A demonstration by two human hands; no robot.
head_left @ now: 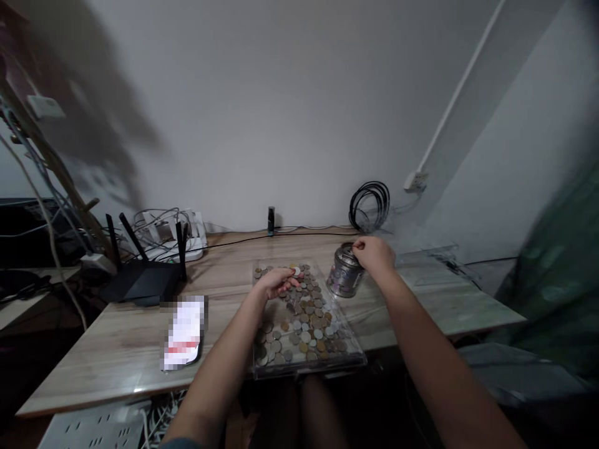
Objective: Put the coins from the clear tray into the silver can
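A clear plastic tray (358, 354) lies at the front of the desk, with many silver and gold-coloured coins (304, 337) spread in it. Over the tray's far left part is my left hand (277, 284), its fingers curled and a pale coin (296, 272) at the thumb and fingertips. Just right of the tray stands a dark metal can (345, 277) with a patterned side, shaped like a drink can. My right hand (377, 254) is at the top of this can, thumb and fingers pinched together at its lid. Whatever those fingertips hold is too small to make out.
A black router (147, 280) with antennas and a white router (191, 249) with tangled cables stand at the left. A blurred-out phone-like object (185, 330) lies left of my forearm. A small black bottle (271, 221) and coiled black cable (369, 206) are by the wall.
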